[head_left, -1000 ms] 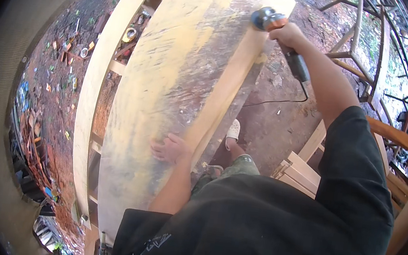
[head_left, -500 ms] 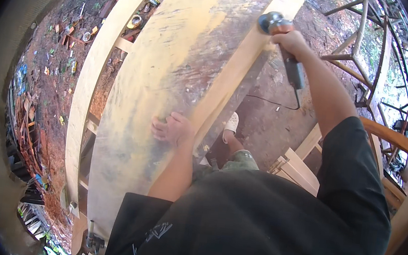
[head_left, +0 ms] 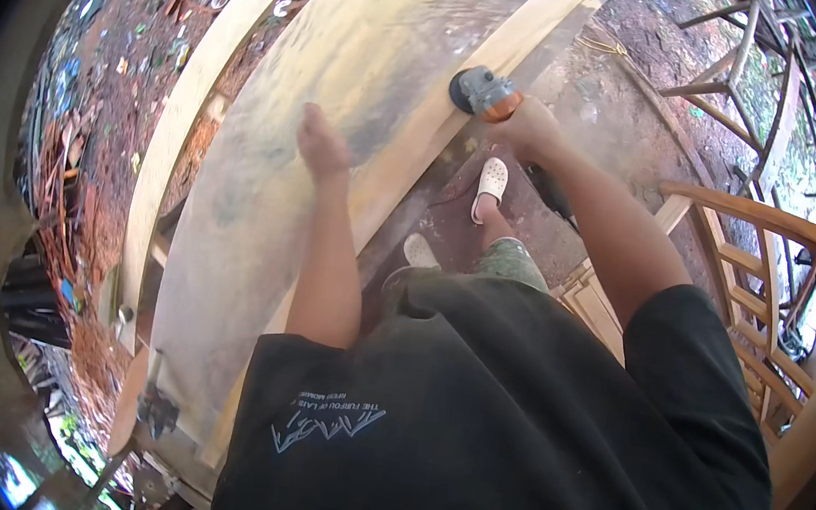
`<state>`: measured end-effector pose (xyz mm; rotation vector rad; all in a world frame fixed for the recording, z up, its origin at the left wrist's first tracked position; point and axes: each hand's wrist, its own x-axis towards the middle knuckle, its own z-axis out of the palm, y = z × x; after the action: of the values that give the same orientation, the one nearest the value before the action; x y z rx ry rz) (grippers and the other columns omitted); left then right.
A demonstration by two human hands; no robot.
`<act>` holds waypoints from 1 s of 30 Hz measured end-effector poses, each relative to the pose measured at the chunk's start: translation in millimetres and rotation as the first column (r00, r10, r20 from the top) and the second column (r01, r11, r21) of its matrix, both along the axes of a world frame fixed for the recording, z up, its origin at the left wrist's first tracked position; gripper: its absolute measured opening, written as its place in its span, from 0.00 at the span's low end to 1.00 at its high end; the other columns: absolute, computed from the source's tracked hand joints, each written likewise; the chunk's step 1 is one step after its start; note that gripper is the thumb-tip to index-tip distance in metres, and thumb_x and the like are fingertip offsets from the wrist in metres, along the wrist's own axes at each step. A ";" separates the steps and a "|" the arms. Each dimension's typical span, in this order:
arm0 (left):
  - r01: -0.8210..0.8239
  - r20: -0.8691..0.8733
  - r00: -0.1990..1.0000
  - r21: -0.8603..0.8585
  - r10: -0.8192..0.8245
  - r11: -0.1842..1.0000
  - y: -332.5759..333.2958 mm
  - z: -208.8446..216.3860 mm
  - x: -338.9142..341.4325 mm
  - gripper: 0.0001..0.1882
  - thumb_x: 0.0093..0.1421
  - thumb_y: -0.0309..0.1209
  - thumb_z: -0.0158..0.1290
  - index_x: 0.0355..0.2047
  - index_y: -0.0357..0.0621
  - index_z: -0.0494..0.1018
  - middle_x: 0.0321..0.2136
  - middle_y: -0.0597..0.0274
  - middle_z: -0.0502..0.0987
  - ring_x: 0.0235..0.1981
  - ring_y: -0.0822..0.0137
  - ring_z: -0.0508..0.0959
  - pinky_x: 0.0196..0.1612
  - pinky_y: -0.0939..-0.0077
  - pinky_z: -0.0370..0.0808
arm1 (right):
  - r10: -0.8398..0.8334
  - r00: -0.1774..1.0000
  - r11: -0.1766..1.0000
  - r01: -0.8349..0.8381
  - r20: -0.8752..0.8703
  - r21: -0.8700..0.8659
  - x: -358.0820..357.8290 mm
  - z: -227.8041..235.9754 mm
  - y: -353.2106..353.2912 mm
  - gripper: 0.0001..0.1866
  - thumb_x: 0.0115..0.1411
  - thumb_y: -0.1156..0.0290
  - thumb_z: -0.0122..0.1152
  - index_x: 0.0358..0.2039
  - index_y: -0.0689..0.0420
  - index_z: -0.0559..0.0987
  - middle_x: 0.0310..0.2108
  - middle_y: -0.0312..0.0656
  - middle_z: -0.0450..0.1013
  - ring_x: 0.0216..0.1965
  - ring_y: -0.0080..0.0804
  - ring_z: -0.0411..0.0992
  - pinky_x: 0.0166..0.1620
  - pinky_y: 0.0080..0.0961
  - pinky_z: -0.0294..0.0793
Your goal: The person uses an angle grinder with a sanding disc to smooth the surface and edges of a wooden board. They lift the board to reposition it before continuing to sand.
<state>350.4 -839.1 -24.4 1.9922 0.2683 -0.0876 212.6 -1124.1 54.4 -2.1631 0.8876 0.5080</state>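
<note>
My right hand (head_left: 530, 130) is wrapped round an angle grinder (head_left: 488, 93) with a grey head, an orange band and a dark round disc. The disc rests on a long pale wooden plank (head_left: 409, 159), which runs along the right edge of a dusty worktable (head_left: 236, 175). Over the tabletop, left of the plank, my left hand (head_left: 323, 145) appears nearly edge-on and slightly blurred. Its fingers look stretched out, and nothing shows in them. The grinder's rear body is mostly hidden behind my right hand and forearm.
A curved pale timber (head_left: 184, 99) runs along the table's left side. Another dark power tool (head_left: 157, 410) sits at the near left. Wooden chair frames (head_left: 770, 211) stand at the right, with stacked wood pieces (head_left: 592, 301) near my legs. Litter covers the ground at the left.
My right hand has drawn the grinder nearer along the plank, down and left. My left hand has risen from the tabletop, moved farther forward and turned edge-on.
</note>
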 end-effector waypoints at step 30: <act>0.057 0.161 0.985 0.057 -0.066 0.997 -114.8 -3.8 15.1 0.31 0.75 0.48 0.37 0.32 0.31 0.74 0.35 0.43 0.77 0.40 0.54 0.75 0.48 0.59 0.69 | -0.097 0.995 0.994 0.096 -0.001 -0.058 30.5 12.0 -116.0 0.24 0.45 0.59 0.73 0.37 0.65 0.83 0.33 0.53 0.82 0.37 0.44 0.83 0.42 0.37 0.81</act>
<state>365.5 -953.9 -28.2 2.0468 0.1045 0.0441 243.1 -1240.1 66.4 -2.1597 1.0151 0.4437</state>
